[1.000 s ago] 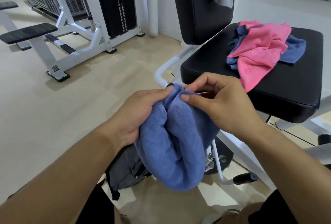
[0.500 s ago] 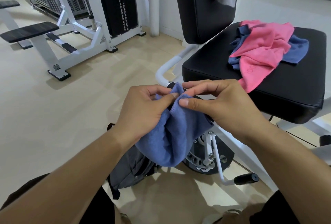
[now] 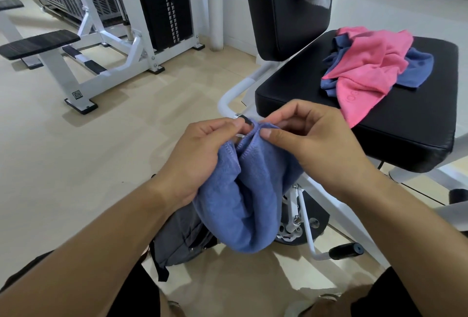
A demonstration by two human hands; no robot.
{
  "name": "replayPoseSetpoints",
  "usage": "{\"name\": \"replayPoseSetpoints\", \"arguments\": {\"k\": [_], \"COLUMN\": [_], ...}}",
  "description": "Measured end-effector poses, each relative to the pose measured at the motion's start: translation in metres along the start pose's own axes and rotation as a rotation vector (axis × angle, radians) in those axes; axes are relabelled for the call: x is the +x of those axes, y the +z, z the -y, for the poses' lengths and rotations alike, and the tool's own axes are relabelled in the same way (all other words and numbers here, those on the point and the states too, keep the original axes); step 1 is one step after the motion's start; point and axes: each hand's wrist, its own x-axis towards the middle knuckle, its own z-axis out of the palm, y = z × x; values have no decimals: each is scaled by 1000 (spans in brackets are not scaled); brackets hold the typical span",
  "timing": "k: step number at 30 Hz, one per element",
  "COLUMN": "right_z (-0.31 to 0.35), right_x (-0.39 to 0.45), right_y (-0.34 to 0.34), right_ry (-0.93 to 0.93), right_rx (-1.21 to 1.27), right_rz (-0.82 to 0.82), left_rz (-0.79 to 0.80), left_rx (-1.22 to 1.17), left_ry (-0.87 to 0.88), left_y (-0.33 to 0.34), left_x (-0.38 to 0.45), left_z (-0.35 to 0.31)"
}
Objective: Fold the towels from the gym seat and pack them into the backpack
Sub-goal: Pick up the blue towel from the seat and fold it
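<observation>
Hanging in the air in front of the gym seat [image 3: 379, 124], a blue towel [image 3: 243, 200] is held up by 2 hands. Its top edge is pinched by the left hand [image 3: 202, 154] and by the right hand [image 3: 314, 144], with thumbs and fingers curled on the cloth. The rest of the towel is bunched and droops down. A grey backpack [image 3: 182, 235] is seen on the floor just under it, partly hidden by the towel. On the black seat, a pink towel [image 3: 364, 73] is piled on top of a darker blue towel [image 3: 415, 68]. A white weight machine [image 3: 114, 45] is seen far back on the left.
</observation>
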Motion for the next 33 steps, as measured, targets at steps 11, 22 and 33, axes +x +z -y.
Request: {"name": "replayPoseSetpoints", "arguments": {"k": [11,22,33], "right_z": [1,0,1], "right_x": [1,0,-2], "right_y": [-5,-7,-2], "right_ry": [-80,1,28], "right_rx": [-130,-380,-43], "right_rz": [10,11,100], "left_rz": [88,-45,-72], "left_rx": [-124,92,163], "left_ry": [-85,-7,26], "left_y": [-2,1,2], "left_x": [0,-2,-3], "left_z": [-1,-1,2]}}
